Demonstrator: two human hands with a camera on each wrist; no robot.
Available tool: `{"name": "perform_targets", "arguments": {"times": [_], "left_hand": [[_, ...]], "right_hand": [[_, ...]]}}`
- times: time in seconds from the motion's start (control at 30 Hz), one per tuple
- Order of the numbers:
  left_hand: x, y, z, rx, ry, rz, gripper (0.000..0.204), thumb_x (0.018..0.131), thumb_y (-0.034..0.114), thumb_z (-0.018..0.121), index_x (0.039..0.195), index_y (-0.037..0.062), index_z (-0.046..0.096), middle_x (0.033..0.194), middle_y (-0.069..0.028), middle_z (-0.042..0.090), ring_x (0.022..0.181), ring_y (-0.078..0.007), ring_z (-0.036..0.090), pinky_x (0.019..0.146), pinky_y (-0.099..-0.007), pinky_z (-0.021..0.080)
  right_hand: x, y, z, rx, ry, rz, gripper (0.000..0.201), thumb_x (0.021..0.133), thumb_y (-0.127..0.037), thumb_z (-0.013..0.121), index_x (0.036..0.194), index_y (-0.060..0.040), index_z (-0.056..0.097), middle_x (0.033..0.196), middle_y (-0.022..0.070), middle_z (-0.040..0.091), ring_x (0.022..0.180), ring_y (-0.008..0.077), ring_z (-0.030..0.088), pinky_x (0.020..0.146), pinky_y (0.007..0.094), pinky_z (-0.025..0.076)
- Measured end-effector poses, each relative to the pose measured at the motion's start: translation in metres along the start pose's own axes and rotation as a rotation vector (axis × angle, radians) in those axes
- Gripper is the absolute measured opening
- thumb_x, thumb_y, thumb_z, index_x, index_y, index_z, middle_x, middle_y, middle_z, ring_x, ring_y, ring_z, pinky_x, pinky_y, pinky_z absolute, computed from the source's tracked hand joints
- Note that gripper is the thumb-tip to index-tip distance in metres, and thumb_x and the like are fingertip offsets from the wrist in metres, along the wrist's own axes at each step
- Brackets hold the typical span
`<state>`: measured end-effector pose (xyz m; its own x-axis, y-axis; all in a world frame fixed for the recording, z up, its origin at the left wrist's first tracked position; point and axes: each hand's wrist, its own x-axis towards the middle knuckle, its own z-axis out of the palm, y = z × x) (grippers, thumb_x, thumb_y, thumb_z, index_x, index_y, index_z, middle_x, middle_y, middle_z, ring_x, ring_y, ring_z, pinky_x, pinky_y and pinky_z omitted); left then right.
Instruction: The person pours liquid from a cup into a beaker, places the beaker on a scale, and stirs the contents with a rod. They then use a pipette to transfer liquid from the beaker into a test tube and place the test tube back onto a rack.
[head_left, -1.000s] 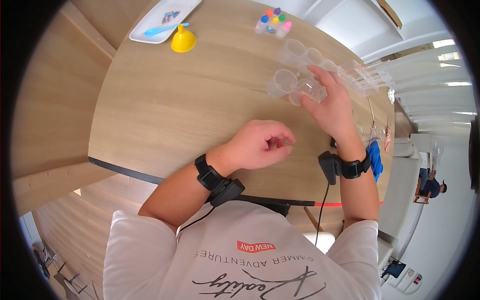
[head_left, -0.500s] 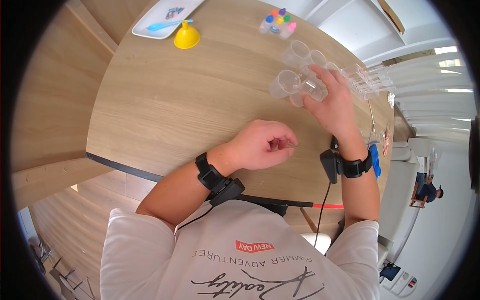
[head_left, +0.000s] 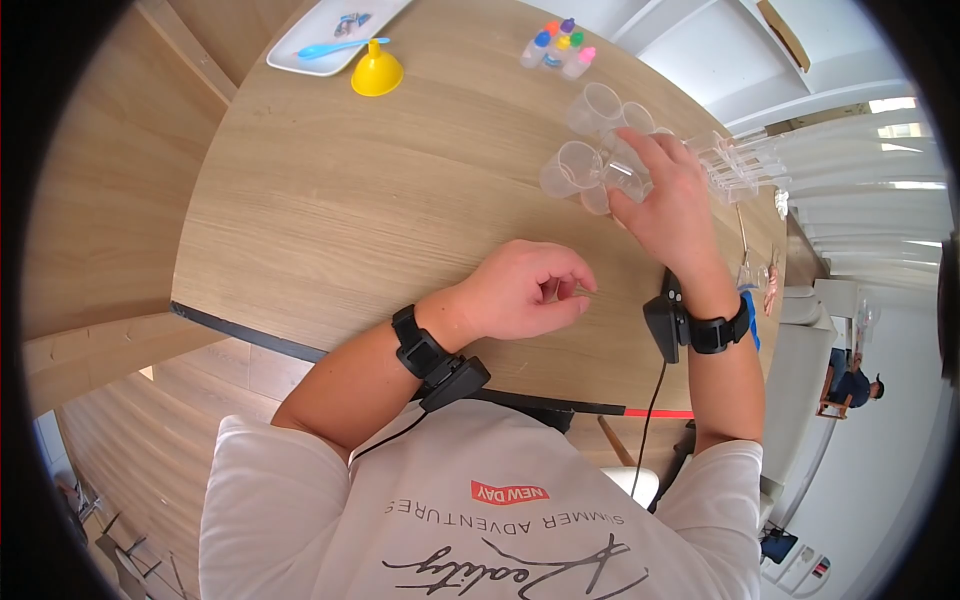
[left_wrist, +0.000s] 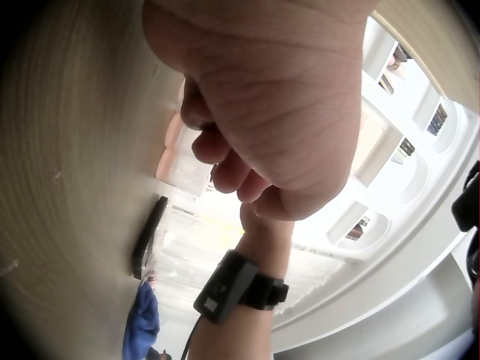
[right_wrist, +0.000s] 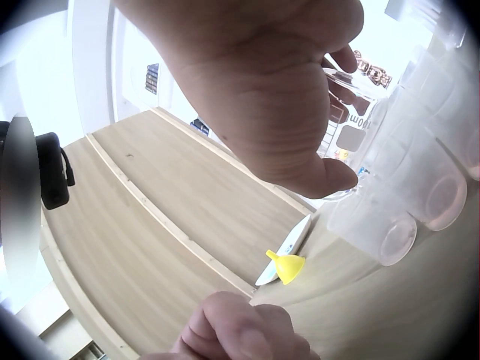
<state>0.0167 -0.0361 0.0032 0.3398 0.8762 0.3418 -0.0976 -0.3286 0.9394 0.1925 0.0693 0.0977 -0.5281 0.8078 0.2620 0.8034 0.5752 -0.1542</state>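
Observation:
In the head view my right hand [head_left: 665, 200] grips a clear beaker [head_left: 622, 172] between thumb and fingers, above the table's right side. Printed marks on the beaker [right_wrist: 351, 139] show in the right wrist view. Right beside it stands a translucent plastic cup [head_left: 572, 168], and another cup [head_left: 597, 108] is farther back. My left hand [head_left: 525, 290] rests near the front of the table with its fingers loosely curled. Nothing shows in its grasp. From the left wrist, that palm [left_wrist: 277, 97] covers much of the view, and the curled fingers are partly hidden.
A clear rack [head_left: 745, 165] stands at the right edge behind the cups. Small bottles with coloured caps [head_left: 560, 48] are at the far side. Far left are a yellow funnel [head_left: 377, 75] and a white tray [head_left: 300, 35] with a blue spoon [head_left: 330, 48]. Blue cloth [head_left: 752, 318] lies right.
My right hand, still holding the beaker, has shifted slightly to the right. The left hand stays nearly in place. The head view has shifted a little.

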Motion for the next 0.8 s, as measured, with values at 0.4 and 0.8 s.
{"name": "perform_targets", "arguments": {"times": [0.4, 0.8], "left_hand": [[0.000, -0.001, 0.000, 0.011, 0.010, 0.016, 0.016, 0.082, 0.005, 0.072, 0.098, 0.0073, 0.068, 0.072, -0.0011, 0.063, 0.052, -0.0087, 0.053, 0.049, -0.0247, 0.042], [0.001, 0.000, -0.001, 0.012, 0.012, 0.025, 0.017, 0.081, 0.006, 0.072, 0.098, 0.0072, 0.069, 0.070, -0.0013, 0.062, 0.053, -0.0088, 0.053, 0.050, -0.0247, 0.043]], "right_hand": [[0.006, -0.009, -0.005, -0.172, -0.047, -0.143, 0.056, 0.072, -0.011, 0.073, 0.126, -0.0155, 0.064, 0.117, 0.0095, 0.062, 0.113, 0.0307, 0.054, 0.098, 0.0447, 0.038], [0.014, -0.012, -0.006, -0.238, -0.047, -0.330, 0.054, 0.071, 0.001, 0.066, 0.123, -0.0124, 0.065, 0.119, 0.0092, 0.062, 0.117, 0.0287, 0.054, 0.101, 0.0460, 0.037]]}}
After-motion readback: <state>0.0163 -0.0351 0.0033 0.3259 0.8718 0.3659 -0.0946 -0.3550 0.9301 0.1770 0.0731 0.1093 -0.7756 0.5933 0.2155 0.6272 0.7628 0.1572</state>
